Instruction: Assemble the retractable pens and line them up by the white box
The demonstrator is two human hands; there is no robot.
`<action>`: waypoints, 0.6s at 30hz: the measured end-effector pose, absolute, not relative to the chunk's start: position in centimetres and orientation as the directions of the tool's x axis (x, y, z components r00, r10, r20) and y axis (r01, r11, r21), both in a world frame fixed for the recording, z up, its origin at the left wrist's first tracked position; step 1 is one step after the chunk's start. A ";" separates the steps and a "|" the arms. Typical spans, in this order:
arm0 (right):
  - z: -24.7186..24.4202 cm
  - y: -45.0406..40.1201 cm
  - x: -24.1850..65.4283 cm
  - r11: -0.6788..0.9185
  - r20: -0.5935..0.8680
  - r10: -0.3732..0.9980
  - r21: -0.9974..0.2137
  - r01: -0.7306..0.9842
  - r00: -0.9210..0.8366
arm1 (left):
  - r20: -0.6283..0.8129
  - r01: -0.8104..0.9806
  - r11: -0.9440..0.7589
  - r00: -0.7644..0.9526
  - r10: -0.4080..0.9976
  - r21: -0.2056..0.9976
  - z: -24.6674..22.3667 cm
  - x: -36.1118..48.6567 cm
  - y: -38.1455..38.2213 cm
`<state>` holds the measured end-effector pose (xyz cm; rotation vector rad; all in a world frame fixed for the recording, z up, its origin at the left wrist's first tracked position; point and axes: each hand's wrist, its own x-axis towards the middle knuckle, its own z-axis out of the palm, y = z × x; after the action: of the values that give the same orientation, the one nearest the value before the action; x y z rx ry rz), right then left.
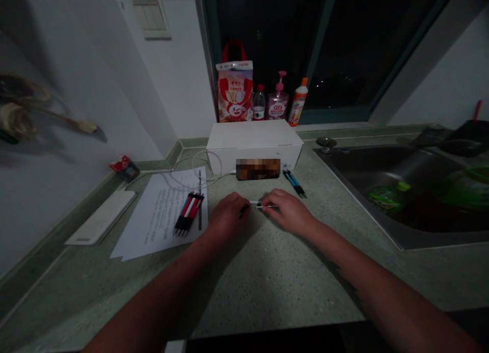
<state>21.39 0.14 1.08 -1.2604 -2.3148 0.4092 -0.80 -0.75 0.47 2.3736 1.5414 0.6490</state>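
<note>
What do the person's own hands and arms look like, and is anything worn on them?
Both the left hand and the right hand are without gloves. The forearms are bare, with no sleeves in view. I see no watch or bracelet; the light is dim for smaller details.

Smooth, speckled stone-look worktop (260,281), matt paper sheets (158,210), smooth plastic pens (189,213), matt cardboard box (254,134) near back edge, smooth metal sink (439,238) toward right edge
</note>
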 end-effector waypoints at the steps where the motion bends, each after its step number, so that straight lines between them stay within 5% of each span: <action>1: 1.1 0.2 21.4 0.539 0.256 0.841 -0.459 0.706 -0.476 | 0.231 0.799 -0.421 0.353 0.907 0.429 0.5 -0.8 -0.8; 18: 0.8 0.1 21.7 0.540 0.111 0.831 -0.401 0.740 -0.546 | 0.088 0.844 -0.392 0.388 0.918 0.367 0.2 -0.9 -0.7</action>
<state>21.74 0.06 0.83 -1.3071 -2.4919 0.4482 -0.85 -0.66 0.18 2.3863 1.5535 0.4059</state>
